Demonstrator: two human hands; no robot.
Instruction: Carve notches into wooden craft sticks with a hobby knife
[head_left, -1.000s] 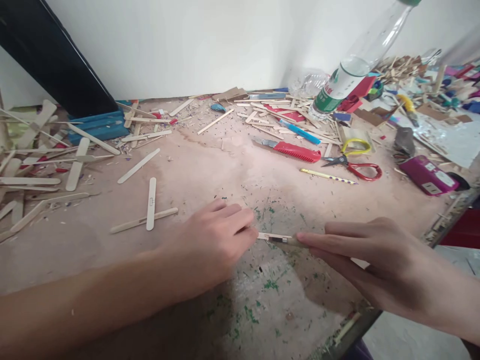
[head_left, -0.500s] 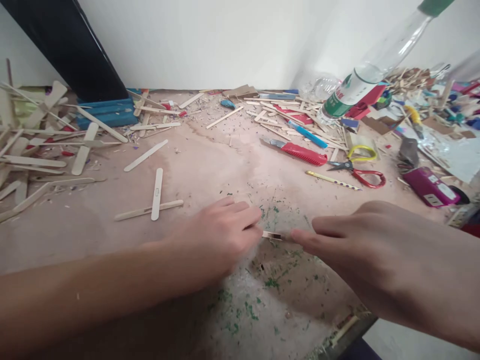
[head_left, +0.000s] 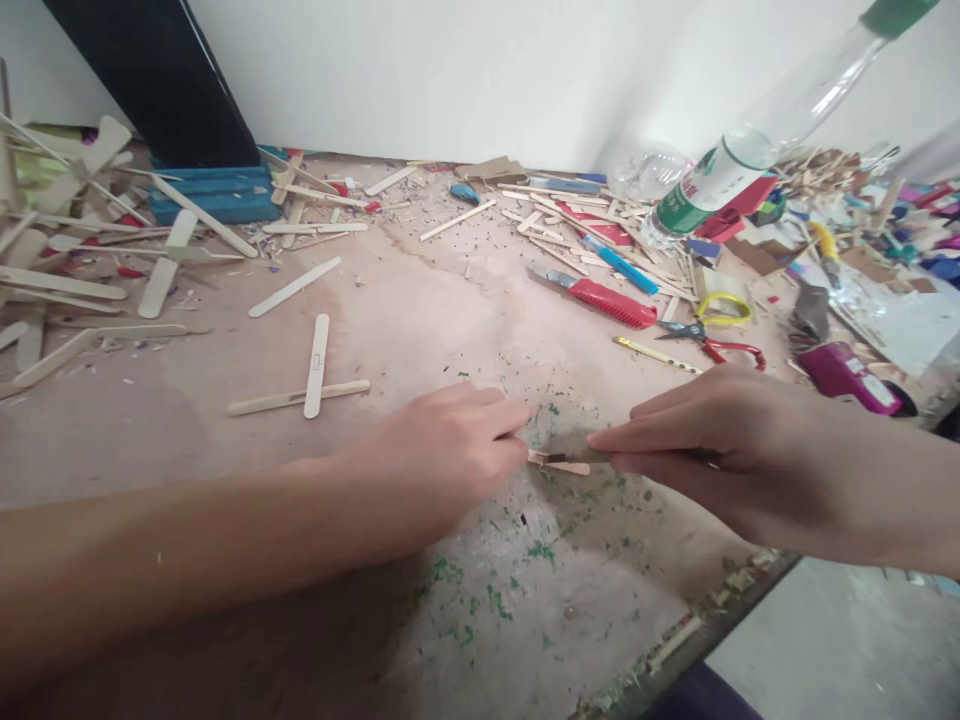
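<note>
My left hand [head_left: 457, 450] is closed, pinning a wooden craft stick [head_left: 576, 468] down on the tabletop. The stick's rounded end sticks out to the right of my fingers; the rest is hidden under them. Between thumb and fingers, my right hand [head_left: 720, 455] pinches a thin, flat grey tool [head_left: 596, 456], seemingly a small blade. Its dark tip lies over the stick, close beside my left fingertips. The grip hides the tool's other end. Farther left, a craft stick with a small drawn rectangle [head_left: 316, 365] rests across another stick [head_left: 262, 403].
Beyond my hands lie a red utility knife [head_left: 611, 302], a blue cutter [head_left: 621, 264], scissors [head_left: 697, 330] and a pencil [head_left: 652, 353]. A plastic bottle [head_left: 712, 185] stands near the wall. Piled sticks [head_left: 67, 285] cover the left side. The table edge [head_left: 690, 640] runs at lower right.
My right hand has tilted and shifted slightly up, showing more of the tool and the stick's rounded end. My left hand stays pressed in place. The view has moved slightly.
</note>
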